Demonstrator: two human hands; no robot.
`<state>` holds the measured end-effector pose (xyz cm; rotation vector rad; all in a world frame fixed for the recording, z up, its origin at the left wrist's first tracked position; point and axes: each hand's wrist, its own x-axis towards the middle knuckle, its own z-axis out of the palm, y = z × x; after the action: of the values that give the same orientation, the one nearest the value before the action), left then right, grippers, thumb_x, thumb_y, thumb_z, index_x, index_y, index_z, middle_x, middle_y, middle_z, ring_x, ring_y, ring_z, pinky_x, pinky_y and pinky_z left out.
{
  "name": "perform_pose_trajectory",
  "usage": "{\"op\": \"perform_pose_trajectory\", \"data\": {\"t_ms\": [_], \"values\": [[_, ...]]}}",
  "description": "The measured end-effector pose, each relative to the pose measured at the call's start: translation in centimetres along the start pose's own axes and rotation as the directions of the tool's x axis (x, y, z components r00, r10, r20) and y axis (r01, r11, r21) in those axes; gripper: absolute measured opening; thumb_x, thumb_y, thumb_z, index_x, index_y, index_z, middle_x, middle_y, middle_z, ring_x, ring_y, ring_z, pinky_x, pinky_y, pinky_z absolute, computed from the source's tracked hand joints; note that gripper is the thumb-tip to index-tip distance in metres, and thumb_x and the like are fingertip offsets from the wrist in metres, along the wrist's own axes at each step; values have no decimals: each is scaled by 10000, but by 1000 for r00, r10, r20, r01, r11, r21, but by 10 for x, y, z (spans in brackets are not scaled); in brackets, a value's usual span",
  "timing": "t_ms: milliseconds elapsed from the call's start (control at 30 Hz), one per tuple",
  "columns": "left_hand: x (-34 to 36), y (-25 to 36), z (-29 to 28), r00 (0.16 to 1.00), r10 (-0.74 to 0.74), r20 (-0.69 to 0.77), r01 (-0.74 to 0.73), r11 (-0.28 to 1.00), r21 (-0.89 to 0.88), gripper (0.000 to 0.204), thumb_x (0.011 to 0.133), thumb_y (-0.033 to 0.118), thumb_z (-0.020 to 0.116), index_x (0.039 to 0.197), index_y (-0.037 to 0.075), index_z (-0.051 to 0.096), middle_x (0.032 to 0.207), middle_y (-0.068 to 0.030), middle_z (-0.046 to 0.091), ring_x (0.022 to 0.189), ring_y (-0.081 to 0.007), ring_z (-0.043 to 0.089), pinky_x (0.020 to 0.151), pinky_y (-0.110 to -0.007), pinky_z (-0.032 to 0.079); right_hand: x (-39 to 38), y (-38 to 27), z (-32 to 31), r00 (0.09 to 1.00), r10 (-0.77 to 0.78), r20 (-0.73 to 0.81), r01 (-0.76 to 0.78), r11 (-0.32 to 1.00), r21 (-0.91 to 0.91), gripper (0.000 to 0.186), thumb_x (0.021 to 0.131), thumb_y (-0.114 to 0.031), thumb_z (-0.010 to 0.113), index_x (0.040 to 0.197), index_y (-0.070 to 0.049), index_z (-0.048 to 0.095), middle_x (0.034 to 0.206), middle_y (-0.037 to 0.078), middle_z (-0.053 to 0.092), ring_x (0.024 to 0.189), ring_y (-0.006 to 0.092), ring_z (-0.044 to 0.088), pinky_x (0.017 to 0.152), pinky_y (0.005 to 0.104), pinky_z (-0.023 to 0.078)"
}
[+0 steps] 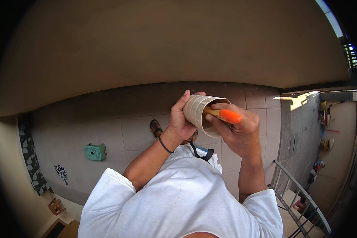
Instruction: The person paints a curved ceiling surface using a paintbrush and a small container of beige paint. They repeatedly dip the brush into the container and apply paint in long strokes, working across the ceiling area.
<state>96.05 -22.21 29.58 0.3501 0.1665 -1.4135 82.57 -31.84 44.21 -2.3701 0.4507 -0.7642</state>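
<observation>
My left hand (pixel 179 119) is wrapped round a cream-coloured ribbed tub (pixel 194 112), its open mouth tilted toward my right. In my right hand (pixel 244 129) is a paintbrush with a wooden handle and a bright orange end (pixel 230 116). The brush points down into the tub, its bristles hidden inside. Fingers of the right hand reach to the tub's mouth, gripping the handle low. What the tub contains is not visible.
A plain beige wall (pixel 178 43) rises ahead of me. On the tiled floor (pixel 119 170) at left stands a green plastic stool (pixel 95 152). At lower right a metal railing (pixel 301 190) runs close to my arm. Several items line the far right wall.
</observation>
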Motion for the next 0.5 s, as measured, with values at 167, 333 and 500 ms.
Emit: {"op": "perform_pose_trajectory", "data": {"t_ms": [167, 333, 500], "values": [[-1, 10, 1, 1000, 16, -20, -16, 1000, 6, 567, 1100, 592, 507, 1332, 100, 670, 1271, -164, 750, 1195, -325, 715, 1033, -511, 596, 8, -3, 5, 999, 4, 33, -2, 999, -38, 191, 864, -103, 882, 1018, -51, 782, 897, 96, 811, 747, 252, 800, 639, 343, 634], [0, 12, 1, 999, 22, -36, -21, 1000, 11, 565, 1097, 593, 515, 1322, 102, 679, 1268, -162, 751, 1189, -319, 719, 1027, -510, 598, 8, 0, 7, 999, 31, -10, -30, 998, 57, 193, 869, -85, 892, 1025, -44, 787, 910, 91, 814, 742, 220, 796, 633, 321, 628], [-1, 17, 7, 999, 31, -40, -32, 999, -12, 547, 1082, 576, 564, 1272, 82, 703, 1246, -141, 754, 1168, -293, 723, 1036, -490, 591, 0, -6, -6, 981, 116, -156, -85, 977, 195, 230, 863, 5, 900, 1053, 31, 773, 983, 117, 808, 808, 164, 770, 646, 288, 607]]}}
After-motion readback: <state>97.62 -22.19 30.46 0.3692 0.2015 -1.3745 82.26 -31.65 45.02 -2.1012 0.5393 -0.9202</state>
